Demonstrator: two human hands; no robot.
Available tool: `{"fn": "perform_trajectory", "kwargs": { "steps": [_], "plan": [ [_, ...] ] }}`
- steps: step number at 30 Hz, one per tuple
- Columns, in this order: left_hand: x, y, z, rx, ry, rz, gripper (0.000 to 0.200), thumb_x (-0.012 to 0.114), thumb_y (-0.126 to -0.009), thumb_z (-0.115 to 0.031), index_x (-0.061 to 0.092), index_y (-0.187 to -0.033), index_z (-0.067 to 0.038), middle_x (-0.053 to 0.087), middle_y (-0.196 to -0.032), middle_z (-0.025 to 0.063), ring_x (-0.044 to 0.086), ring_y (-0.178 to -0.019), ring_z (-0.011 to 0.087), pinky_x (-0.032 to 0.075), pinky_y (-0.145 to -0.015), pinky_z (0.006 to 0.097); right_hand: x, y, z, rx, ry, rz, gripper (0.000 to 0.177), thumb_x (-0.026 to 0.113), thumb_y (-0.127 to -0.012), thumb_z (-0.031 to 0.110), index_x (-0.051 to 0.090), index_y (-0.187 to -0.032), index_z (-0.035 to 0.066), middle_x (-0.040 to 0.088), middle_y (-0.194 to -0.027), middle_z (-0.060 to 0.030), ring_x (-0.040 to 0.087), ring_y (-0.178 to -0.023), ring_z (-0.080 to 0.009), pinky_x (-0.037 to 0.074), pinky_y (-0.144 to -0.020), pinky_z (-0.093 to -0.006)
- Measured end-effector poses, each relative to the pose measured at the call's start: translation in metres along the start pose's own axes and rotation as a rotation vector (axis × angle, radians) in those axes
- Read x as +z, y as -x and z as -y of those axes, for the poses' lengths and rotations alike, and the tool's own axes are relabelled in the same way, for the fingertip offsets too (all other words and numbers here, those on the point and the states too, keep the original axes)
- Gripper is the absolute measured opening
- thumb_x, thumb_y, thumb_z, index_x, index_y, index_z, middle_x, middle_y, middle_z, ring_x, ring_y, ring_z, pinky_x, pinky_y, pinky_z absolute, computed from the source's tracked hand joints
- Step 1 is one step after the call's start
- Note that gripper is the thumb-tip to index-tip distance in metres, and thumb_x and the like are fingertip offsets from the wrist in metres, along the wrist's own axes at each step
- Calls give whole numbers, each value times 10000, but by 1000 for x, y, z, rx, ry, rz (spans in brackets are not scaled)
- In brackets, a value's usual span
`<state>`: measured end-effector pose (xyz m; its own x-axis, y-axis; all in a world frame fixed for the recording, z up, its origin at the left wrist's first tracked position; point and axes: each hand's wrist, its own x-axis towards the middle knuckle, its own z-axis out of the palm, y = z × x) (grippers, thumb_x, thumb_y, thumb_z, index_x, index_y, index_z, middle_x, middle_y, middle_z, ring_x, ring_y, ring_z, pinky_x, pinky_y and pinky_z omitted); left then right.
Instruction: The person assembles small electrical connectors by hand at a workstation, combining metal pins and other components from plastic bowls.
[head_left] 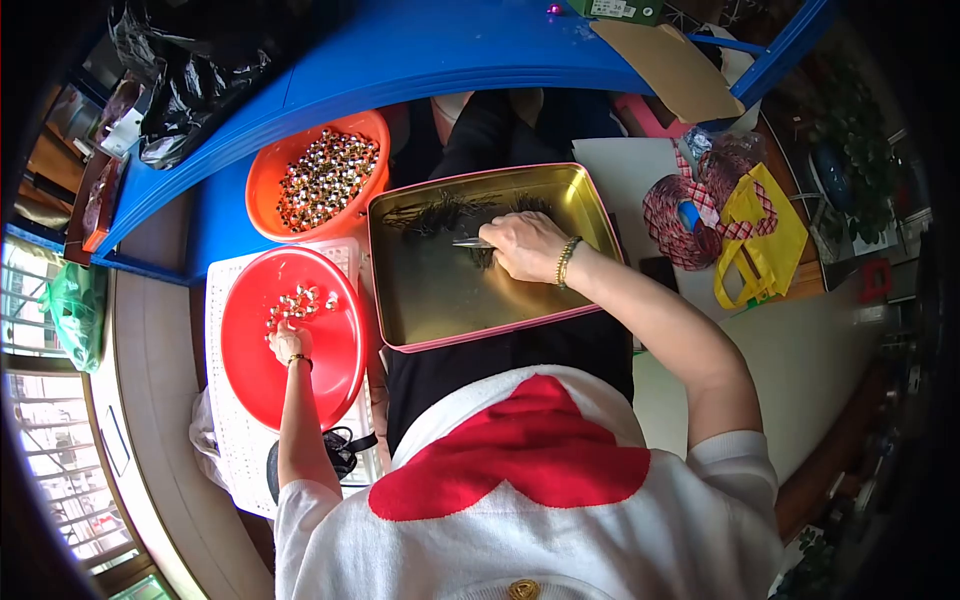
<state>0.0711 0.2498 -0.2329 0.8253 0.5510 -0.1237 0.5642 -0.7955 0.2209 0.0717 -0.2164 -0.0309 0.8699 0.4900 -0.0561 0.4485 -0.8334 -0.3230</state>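
Note:
My left hand (290,344) reaches into a red basin (250,370), its fingers closed at the edge of a small heap of shiny gold and silver bells (300,303). What lies between those fingertips is too small to make out. Over a shallow gold-coloured tin (420,310) on my lap, my right hand (528,246) grips metal tweezers (467,242), their tips pointing left. Loose black wire-like strands (445,212) lie in the tin, mostly along its far side. Some strands sit under my right hand, partly hidden.
An orange basin (262,195) full of similar bells stands beyond the red one. The red basin rests on a white perforated stand (225,285). A blue table edge (470,65) curves across the front. To the right are red checked ribbon rolls (668,220) and a yellow bag (785,240).

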Motion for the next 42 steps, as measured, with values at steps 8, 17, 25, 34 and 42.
{"fn": "perform_trajectory", "kwargs": {
  "steps": [8, 17, 25, 34, 42],
  "plan": [
    [3, 16, -2, 235, -80, -39, 267, 532, -784, -195, 555, -947, 15, 585, -933, 246, 507, -1036, 365, 435, -866, 426, -18, 11, -9, 227, 55, -126, 164, 538, -777, 146, 577, -852, 5, 637, -820, -181, 623, -830, -349, 475, -779, -453],
    [-8, 60, -12, 18, -139, -92, 551, 590, -781, -493, 535, -968, 22, 590, -922, 223, 526, -1022, 364, 480, -781, 468, -27, 24, -24, 120, -46, 117, 216, 550, -755, 139, 595, -944, 43, 633, -859, -181, 606, -862, -346, 480, -771, -447],
    [7, 50, 24, 82, 47, 75, 467, 686, -643, -338, 553, -910, 21, 606, -878, 202, 535, -974, 360, 459, -781, 464, -36, 33, -35, 337, -44, 17, 209, 559, -759, 146, 584, -925, 20, 633, -865, -179, 611, -865, -344, 487, -772, -438],
    [-39, 60, 0, -126, 937, 289, 227, 644, -802, -249, 587, -845, -33, 561, -657, 33, 528, -474, 100, 466, -397, 237, -36, 23, -30, 230, -81, -60, 166, 550, -736, 106, 580, -877, 24, 622, -867, -162, 610, -861, -327, 486, -772, -429],
    [-116, 94, -94, 63, 1283, 224, 218, 581, -880, -220, 586, -970, -21, 576, -765, 28, 530, -574, 82, 443, -498, 216, 4, -61, 19, -265, 30, -178, 87, 528, -703, 36, 560, -784, 35, 564, -865, -125, 595, -816, -330, 479, -709, -425]
  ]
}}
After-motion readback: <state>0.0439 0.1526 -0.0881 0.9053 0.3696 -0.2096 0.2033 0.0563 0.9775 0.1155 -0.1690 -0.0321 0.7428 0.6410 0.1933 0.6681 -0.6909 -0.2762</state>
